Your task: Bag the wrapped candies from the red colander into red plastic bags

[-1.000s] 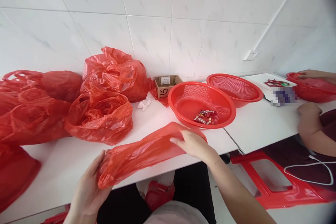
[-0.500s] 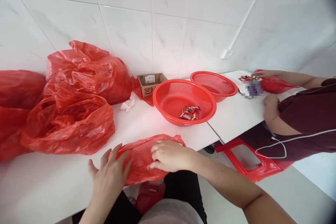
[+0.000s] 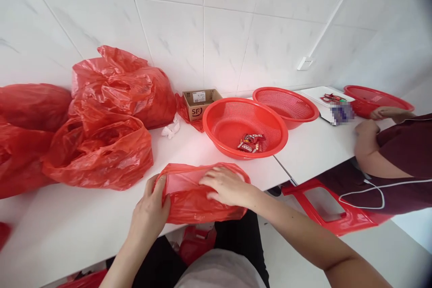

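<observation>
A red plastic bag [image 3: 199,207] lies at the table's front edge with its mouth spread wide. My left hand [image 3: 151,209] is closed around the bag's left rim, the thumb on the near side. My right hand [image 3: 229,186] reaches over the bag's right part. Its fingers are apart and stretched into the mouth; their tips touch the plastic. Just behind the bag stands a red perforated basket [image 3: 216,132] with several small red wrapped packets [image 3: 251,142] in it.
Large filled red bags [image 3: 118,85] crowd the left. A cardboard box [image 3: 199,108], a crumpled white tissue [image 3: 171,127] and a second red basket [image 3: 286,105] stand along the wall. At right a co-worker's arm [image 3: 367,144] is near a white scale [image 3: 324,99]; a red stool [image 3: 330,216] is below.
The bag's mouth has opened wider. My left hand has gone from spread fingers to gripping its rim. The co-worker's hand has left the packets on the scale. The view has shifted slightly.
</observation>
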A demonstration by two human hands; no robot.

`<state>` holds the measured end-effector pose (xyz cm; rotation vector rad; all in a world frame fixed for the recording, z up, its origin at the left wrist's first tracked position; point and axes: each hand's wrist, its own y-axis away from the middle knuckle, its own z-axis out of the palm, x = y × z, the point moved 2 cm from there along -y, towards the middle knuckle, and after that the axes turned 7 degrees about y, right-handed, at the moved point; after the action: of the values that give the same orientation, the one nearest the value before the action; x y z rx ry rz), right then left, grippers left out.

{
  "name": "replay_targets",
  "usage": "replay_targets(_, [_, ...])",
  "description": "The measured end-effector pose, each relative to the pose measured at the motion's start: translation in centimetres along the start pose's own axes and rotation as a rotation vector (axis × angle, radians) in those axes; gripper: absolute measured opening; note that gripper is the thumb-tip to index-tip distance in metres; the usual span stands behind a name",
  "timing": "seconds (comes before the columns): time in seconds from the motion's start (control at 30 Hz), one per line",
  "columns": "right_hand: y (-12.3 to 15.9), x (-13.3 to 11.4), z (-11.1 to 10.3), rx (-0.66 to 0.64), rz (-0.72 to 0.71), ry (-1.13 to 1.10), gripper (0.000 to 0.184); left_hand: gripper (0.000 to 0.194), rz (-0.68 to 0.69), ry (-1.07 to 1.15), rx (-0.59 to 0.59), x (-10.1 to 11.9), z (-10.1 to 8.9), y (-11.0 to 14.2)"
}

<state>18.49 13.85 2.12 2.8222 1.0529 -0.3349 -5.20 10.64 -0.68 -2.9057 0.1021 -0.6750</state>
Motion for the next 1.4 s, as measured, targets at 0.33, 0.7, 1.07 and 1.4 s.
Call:
replay_targets(0.33, [0.2, 0.6, -2.2, 0.028, 0.103, -0.111, 0.08, 0.059, -0.073, 0.156, 0.03, -2.3, 0.0, 0.3])
replay_targets(0.7, [-1.1, 12.5, -8.0, -0.196, 0.581, 0.116, 0.027, 0.053, -0.055, 0.601, -0.158, -2.2, 0.8, 0.7])
replay_targets(1.07, [-0.1, 10.4, -9.0, 0.147, 0.319, -0.799, 0.034, 0.067, -0.15, 0.855, -0.276, -2.1, 1.5, -1.2])
replay_targets(1.4, [-0.2, 3.3, -4.6, 0.115, 0.304, -0.602, 0.039, 0.079, -0.196, 0.92, -0.235, -1.6, 2.7, -0.8])
